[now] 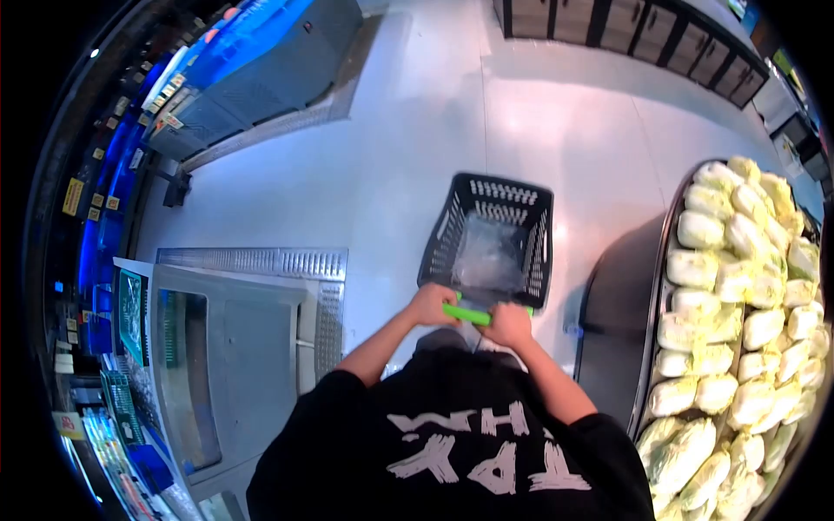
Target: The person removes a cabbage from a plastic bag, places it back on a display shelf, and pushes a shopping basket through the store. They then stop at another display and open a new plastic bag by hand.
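A black shopping basket [540,247] with slotted walls is in front of me at the centre, and a clear plastic bag [489,252] lies inside it. Across its near end runs a bright green handle [467,314]. My left hand [432,306] is wrapped round the left part of this handle. On the right part, my right hand [507,325] is closed too. Between the two hands a stretch of green shows.
Rows of pale cabbages [747,304] fill a dark-sided display at the right. Grey units [252,356] and blue-lit tanks [252,43] line the left, with metal floor grates [252,259] beside them. Dark-framed cabinets [634,30] stand at the far side.
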Tool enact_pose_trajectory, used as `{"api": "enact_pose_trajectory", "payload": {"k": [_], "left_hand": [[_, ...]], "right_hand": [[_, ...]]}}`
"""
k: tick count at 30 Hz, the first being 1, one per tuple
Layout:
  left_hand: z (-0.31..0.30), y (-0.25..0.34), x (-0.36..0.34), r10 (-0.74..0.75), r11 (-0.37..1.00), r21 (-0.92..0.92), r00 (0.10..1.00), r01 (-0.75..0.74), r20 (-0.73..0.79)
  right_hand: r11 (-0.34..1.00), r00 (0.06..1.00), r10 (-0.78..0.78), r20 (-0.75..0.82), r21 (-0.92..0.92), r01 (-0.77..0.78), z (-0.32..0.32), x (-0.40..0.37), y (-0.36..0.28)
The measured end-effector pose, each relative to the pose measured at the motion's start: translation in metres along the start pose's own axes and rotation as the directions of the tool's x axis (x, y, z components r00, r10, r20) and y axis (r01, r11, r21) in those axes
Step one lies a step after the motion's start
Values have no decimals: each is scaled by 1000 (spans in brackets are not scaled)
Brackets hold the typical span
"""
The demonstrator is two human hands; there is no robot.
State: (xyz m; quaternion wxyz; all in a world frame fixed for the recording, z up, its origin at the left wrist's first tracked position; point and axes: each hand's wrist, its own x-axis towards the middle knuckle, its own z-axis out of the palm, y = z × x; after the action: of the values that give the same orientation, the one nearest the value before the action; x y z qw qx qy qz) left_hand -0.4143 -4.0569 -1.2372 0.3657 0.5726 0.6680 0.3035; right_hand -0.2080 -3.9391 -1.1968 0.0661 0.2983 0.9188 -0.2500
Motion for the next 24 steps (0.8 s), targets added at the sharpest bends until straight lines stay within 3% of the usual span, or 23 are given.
{"api": "enact_pose_trajectory", "payload": {"k": [1,2,3,5,7,9,11,12,16,19,23,24], "left_hand": [[3,-13,5,49,999,1,998,-49,29],[-1,-11,9,-7,990,-140,987,30,157],[-10,-4,14,-46,956,-266,957,126,287],[-24,3,24,-160,767,-486,859,419,487],[-21,-4,40,8,718,-633,906,289,423],[-14,-28,62,-213,704,-509,831,495,514],[7,-54,85,-376,792,-338,843,508,385],[20,-79,98,-363,861,-255,883,440,297],[47,-139,157,-414,854,-195,857,482,306],[70,-180,193,-505,843,26,774,538,382],[116,-249,228,-461,887,239,734,395,499],[120,-250,238,-513,858,339,682,387,521]], "right_hand": [[1000,1000,-18,-8,-11,17,3,3,5],[1000,1000,-5,-22,13,5,3,3,7],[999,999,8,-36,35,-6,0,5,5],[997,993,71,91,34,-74,-16,7,0],[996,998,48,48,73,-52,-13,6,3],[993,998,52,41,102,-56,-14,4,3],[988,995,81,64,124,-88,-18,9,1],[985,997,49,55,161,-57,-20,10,4],[960,998,56,-13,274,-51,-16,12,7],[937,996,87,-19,342,-75,-22,19,7],[910,978,162,-133,404,-96,-25,29,7],[903,971,185,-150,415,-108,-26,32,8]]}}
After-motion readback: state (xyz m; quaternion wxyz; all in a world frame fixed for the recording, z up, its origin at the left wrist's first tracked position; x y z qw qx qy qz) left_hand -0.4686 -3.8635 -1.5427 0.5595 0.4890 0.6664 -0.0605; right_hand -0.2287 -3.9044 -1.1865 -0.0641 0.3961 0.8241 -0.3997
